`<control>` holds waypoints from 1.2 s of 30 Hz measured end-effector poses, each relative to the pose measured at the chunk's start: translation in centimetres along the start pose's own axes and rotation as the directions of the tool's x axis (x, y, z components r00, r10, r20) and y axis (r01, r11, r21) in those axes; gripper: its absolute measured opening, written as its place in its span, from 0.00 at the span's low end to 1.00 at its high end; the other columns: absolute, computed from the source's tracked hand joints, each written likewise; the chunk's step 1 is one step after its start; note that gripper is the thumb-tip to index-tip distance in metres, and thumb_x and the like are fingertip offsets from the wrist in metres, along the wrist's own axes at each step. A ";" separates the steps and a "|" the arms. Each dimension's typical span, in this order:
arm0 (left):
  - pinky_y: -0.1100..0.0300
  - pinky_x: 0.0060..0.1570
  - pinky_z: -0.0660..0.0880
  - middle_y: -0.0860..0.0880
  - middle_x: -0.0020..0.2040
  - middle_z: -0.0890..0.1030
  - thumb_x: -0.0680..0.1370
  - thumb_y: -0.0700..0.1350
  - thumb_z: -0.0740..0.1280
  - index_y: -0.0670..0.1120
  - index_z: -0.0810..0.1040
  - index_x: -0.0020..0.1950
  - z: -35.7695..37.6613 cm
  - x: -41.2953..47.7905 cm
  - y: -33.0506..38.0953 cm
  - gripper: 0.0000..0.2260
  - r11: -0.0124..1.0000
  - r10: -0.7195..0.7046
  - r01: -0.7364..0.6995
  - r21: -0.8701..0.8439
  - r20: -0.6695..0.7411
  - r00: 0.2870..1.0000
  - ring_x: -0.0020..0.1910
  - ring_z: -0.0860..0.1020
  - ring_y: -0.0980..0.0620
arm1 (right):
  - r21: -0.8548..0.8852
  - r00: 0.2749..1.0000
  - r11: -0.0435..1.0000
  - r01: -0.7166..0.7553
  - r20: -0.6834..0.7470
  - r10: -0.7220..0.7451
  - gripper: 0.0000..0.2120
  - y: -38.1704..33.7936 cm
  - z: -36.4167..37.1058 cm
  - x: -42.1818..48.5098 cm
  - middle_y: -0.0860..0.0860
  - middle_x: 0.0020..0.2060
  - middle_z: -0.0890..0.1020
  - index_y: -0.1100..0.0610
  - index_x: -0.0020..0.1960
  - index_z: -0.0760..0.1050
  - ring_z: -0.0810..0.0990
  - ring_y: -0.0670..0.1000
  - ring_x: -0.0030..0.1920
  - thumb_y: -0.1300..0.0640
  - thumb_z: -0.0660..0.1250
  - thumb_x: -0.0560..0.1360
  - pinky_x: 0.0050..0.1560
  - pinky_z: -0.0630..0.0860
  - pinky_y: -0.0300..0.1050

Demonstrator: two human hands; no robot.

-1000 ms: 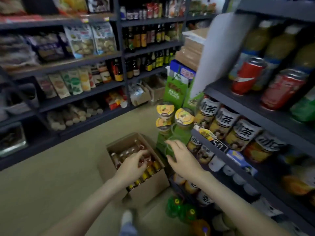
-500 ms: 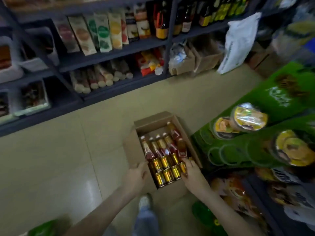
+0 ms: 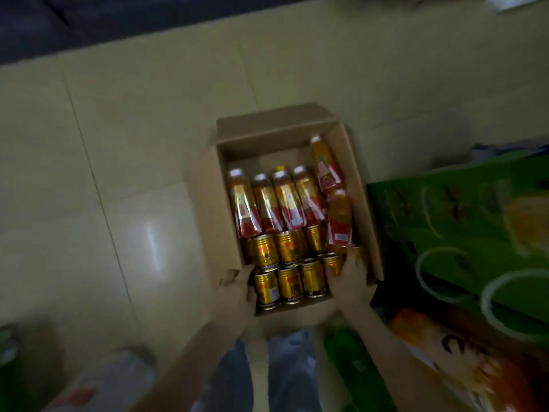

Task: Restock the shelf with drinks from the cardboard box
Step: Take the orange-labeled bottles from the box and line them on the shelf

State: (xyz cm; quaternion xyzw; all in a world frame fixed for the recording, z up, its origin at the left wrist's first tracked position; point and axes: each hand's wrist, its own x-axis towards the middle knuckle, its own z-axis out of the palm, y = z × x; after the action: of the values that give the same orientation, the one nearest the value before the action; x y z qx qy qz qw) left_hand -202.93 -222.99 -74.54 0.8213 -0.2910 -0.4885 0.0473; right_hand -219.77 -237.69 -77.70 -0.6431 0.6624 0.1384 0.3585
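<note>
Head view: both my hands at the near end of the cardboard box (image 3: 208, 209) on the floor (image 3: 104, 144).
My left hand (image 3: 234, 289) curls its grip around the near left corner, against the gold cans (image 3: 289, 269). Bottles (image 3: 279, 200) lie beyond the cans. My right hand (image 3: 347, 281) rests its fingers on the rightmost cans; whether that grip holds one I cannot tell. A green display (image 3: 463, 221) stands just right.

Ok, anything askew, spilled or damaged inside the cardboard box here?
Nothing spilled or visibly damaged. In the cardboard box, four bottles lie in a neat row above the gold cans, but two bottles on the right lie end to end, out of line. Both hands, left and right, flank the near cans.
</note>
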 end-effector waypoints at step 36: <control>0.49 0.49 0.80 0.44 0.52 0.82 0.73 0.44 0.71 0.47 0.70 0.61 -1.5 7.0 -2.8 0.18 0.166 -0.251 0.243 -0.956 0.197 0.948 0.48 0.83 0.45 | 0.559 0.769 0.759 -0.335 0.627 -0.122 0.08 -10.1 8.1 0.2 0.49 0.50 0.84 0.47 0.53 0.76 0.83 0.47 0.49 0.50 0.58 0.81 0.45 0.79 0.42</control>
State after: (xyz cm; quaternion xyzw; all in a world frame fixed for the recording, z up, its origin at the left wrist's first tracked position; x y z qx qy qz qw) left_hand -198.02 -224.67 -80.18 0.6463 0.2161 -0.5597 0.4715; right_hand -207.77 -233.96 -80.77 -0.3543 0.5469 0.1314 0.7471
